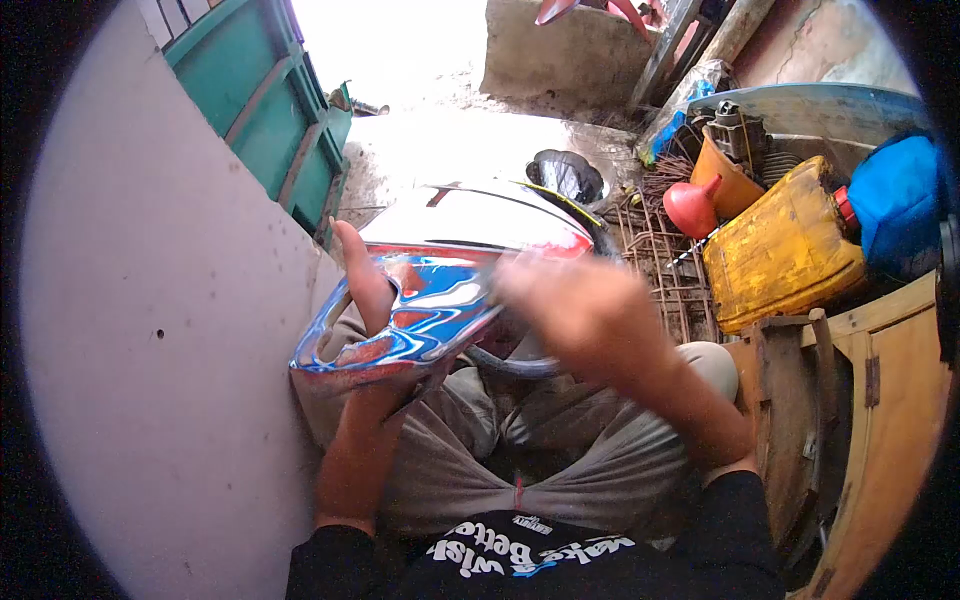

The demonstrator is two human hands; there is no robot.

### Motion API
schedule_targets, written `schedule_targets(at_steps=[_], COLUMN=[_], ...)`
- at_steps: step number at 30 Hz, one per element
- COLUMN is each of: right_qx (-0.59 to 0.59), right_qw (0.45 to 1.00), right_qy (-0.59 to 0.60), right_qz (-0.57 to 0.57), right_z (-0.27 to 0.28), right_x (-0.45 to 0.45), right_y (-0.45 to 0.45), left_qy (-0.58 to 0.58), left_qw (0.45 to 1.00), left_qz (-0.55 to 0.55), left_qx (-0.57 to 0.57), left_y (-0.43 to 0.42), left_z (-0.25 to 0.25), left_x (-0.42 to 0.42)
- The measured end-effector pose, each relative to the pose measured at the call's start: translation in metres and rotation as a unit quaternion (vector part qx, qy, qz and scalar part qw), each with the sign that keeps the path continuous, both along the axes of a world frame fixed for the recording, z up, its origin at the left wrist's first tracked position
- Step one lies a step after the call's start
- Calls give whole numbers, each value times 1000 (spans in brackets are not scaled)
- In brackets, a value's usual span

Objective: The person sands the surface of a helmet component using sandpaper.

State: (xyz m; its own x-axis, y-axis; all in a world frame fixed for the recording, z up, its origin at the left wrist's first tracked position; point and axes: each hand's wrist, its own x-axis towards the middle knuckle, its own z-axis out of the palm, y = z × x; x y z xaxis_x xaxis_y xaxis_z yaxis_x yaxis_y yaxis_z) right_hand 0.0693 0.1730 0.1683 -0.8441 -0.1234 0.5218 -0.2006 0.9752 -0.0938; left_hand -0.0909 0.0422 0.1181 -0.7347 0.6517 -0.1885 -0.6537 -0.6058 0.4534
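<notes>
A curved panel (440, 305) with blue, white and reddish swirls rests over my lap, tilted. My left hand (368, 280) reaches from beneath through an opening in it, the thumb pointing up and the panel held in the grip. Blurred by motion, my right hand (570, 305) lies at the panel's right edge; its fingers are smeared, and what they hold, if anything, cannot be made out. Just beyond stands a white and red panel (470, 218), overexposed in the bright light.
At the right are a yellow jerrycan (785, 250), a red funnel (692, 207), an orange container (722, 175), a blue bag (900, 205) and a wire grid (668, 265). A wooden cabinet (900, 390) stands nearer. A pale wall (160, 400) and green door (245, 90) bound the left.
</notes>
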Motion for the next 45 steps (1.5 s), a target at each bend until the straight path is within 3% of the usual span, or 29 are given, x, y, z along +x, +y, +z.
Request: schedule_targets(at_steps=[2, 4, 6, 7, 9, 11, 14, 15, 17, 19, 21, 22, 25, 27, 28, 29, 30, 34, 36, 38, 42, 43, 44, 45], right_qx=[-28, 18, 55, 38, 11, -17, -20, -35, -36, -11, -40, -34, -24, -35, -48, -59, -58, -82, -45, -15, -35, -43, -48, -48], right_qw=[995, 999, 992, 991, 997, 1000, 998, 990, 992, 1000, 999, 999, 978, 994, 996, 997, 997, 981, 997, 999, 983, 993, 997, 998], right_qy=[-15, -22, 93, 82, 44, -11, 14, 89, 60, -26, 13, -8, 136, 1, 10, 19, -9, 62, -3, -46, 83, -2, -18, -33], right_qz=[-91, -37, 64, 95, 63, -24, 57, 102, 108, 10, 3, 40, 156, 101, 72, 43, 51, 165, 66, 9, 159, 108, 57, 7], right_z=[-10, -7, -6, 8, -1, -5, -13, -9, -4, 0, -17, -12, 3, -4, -13, -20, -13, -11, -8, -11, -5, -11, -14, -14], right_x=[-12, -4, 5, 12, 7, -7, 4, 5, 5, -2, -13, -6, 3, 0, -10, -17, -12, 2, -9, -11, 2, 3, -6, -14], right_y=[34, 9, -36, -45, -19, 17, -17, -39, -31, -8, 17, 3, -48, -18, 5, 19, 12, -27, 3, 16, -36, -19, 3, 21], left_qy=[-59, -72, -72, -77, -89, -84, 0, -19, -66, -60, -9, 49, 113, 118, 103, 136, 170, 123, 116, 149, 122, 118, 88, 95], left_qw=[998, 997, 997, 995, 988, 994, 999, 998, 962, 976, 988, 997, 990, 988, 993, 987, 979, 989, 992, 984, 988, 987, 995, 994], left_qz=[2, -2, -14, -38, -88, -44, 5, -47, -170, -143, -113, -59, -16, 20, -6, -1, 1, 0, -28, -18, 16, 18, -23, -21], left_qx=[-4, 4, 12, 41, 95, 50, -45, 47, 201, 154, 104, 12, -81, -95, -53, -83, -113, -78, -39, -96, -95, -106, -32, -43], left_y=[-1, 0, -2, -6, -12, -4, 0, -5, -16, -9, -3, 3, 6, 10, 8, 6, 3, 8, 7, 4, 11, 8, 8, 9], left_z=[3, 2, 5, -1, -14, 3, 2, -10, -32, -19, -21, -15, -6, -22, -19, -20, -21, -16, -14, -13, -22, -26, -26, -21], left_x=[1, 2, 4, 0, -9, 0, 3, -3, -17, -2, 3, 12, 22, 17, 19, 19, 17, 20, 19, 19, 14, 12, 13, 14])
